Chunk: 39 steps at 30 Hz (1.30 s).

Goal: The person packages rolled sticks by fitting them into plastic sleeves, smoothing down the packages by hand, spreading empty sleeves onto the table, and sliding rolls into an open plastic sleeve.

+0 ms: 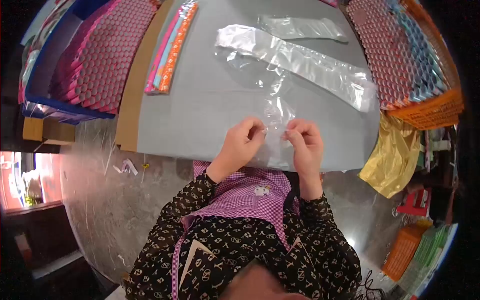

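A clear plastic bag (277,107) lies lengthwise on the grey table (200,117), its near end between my hands. My left hand (242,145) pinches the left edge of its opening, thumb and forefinger together. On the other edge, my right hand (306,145) pinches the film in the same way. Beyond them, a stack of clear bags (300,62) runs diagonally to the right, with another flat clear bag (305,28) behind it. Slim pink, blue and orange patterned rolls (170,50) lie together at the table's left.
A blue crate (60,107) with many pink tubes (110,55) stands at the left. At the right, an orange basket (430,110) holds red and blue tubes (390,55). Gold film (392,160) hangs below it. A cardboard strip (131,110) borders the table's left side.
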Motion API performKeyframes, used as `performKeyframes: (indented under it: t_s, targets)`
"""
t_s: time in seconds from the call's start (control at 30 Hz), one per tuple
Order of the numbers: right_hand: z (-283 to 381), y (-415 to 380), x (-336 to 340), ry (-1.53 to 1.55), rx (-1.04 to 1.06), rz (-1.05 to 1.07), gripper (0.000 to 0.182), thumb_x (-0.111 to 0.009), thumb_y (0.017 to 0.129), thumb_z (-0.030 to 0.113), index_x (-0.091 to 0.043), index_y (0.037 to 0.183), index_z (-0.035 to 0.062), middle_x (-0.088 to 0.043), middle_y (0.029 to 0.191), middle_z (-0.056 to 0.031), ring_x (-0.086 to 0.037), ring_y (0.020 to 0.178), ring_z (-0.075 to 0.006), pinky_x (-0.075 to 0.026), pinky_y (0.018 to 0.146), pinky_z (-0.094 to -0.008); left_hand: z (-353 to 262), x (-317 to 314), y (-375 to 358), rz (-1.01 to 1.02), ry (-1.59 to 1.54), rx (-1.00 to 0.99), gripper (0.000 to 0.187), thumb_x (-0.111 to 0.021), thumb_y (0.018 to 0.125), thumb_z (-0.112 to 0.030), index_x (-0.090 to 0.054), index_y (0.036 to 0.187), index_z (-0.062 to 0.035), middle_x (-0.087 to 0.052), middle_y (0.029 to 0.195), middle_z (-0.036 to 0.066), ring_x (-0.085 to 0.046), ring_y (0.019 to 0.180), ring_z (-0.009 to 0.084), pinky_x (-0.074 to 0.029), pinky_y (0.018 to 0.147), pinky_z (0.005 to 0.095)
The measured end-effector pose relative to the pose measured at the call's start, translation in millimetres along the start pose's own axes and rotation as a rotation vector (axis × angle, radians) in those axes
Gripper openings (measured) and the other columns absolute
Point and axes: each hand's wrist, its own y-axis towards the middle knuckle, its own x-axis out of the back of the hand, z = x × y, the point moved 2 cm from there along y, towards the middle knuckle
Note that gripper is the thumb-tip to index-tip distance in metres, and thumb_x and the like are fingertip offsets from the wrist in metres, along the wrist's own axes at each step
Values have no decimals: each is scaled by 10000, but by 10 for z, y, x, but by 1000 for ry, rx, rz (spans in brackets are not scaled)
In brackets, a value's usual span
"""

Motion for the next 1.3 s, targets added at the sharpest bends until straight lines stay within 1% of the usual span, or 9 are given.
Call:
performKeyframes:
  t_s: [0.13,0.3,0.33,0.63,0.73,0.9,1.13,1.23,1.3]
  targets:
    - [102,-18,1,-376,-77,170,297,-659,771,-73,-540,1028,19,-576,887,-39,-555,772,-98,-468,716,-245,-27,13,20,-119,-105,0,104,-612,851,-27,-576,946,-5,-584,830,25,-535,752,87,-451,668,242]
    - [175,-6,-82,-475,-116,380,556,-719,670,-48,-521,1188,-16,-550,774,-13,-524,727,-92,-437,677,-239,-184,-34,37,-96,63,-176,98,-637,840,-41,-545,858,-14,-546,830,49,-532,728,119,-455,665,256]
    - [190,-3,-101,-577,-89,338,480,-706,697,-39,-542,1147,-10,-558,765,-18,-529,716,-95,-441,670,-242,-173,-80,41,-91,36,-229,169,-650,840,-120,-523,858,-10,-502,798,121,-525,694,252,-447,606,330]
    - [14,79,65,-889,70,71,60,-616,852,34,-579,890,5,-577,710,-87,-504,602,-125,-439,569,-268,-232,-166,-7,-61,151,-360,161,-634,747,-57,-482,784,-21,-485,776,142,-511,692,336,-426,594,388]
    - [-17,104,199,-947,56,-46,63,-582,872,15,-566,933,17,-568,820,-30,-525,748,-101,-449,682,-246,-261,-214,-64,-9,160,-325,165,-632,732,-50,-477,786,-26,-484,774,140,-516,707,340,-430,603,397]
    - [-129,168,440,-795,150,-79,60,-543,912,32,-576,952,3,-585,860,-29,-534,758,-94,-448,721,-236,-232,-266,-107,27,82,-423,169,-647,740,-72,-511,833,-34,-516,804,136,-542,750,334,-449,634,398]
    - [170,160,544,-209,-177,-55,190,-559,915,118,-587,1050,-12,-595,1163,-235,-626,798,-235,-513,708,-347,1,33,122,-127,274,-470,356,-713,765,-133,-554,1061,-16,-576,1060,178,-573,960,348,-476,825,386]
    - [234,195,775,-72,-97,104,224,-577,921,157,-582,1076,-6,-590,1167,-254,-628,786,-242,-516,696,-365,60,232,236,-222,473,-489,406,-697,784,-174,-552,1129,-19,-552,1167,190,-539,1062,360,-434,913,412]
    - [342,164,857,-70,-117,10,279,-603,914,215,-580,1091,1,-589,1159,-269,-615,748,-224,-484,650,-348,98,402,271,-243,600,-492,432,-689,792,-195,-550,1162,-22,-533,1226,193,-513,1119,365,-403,959,432]
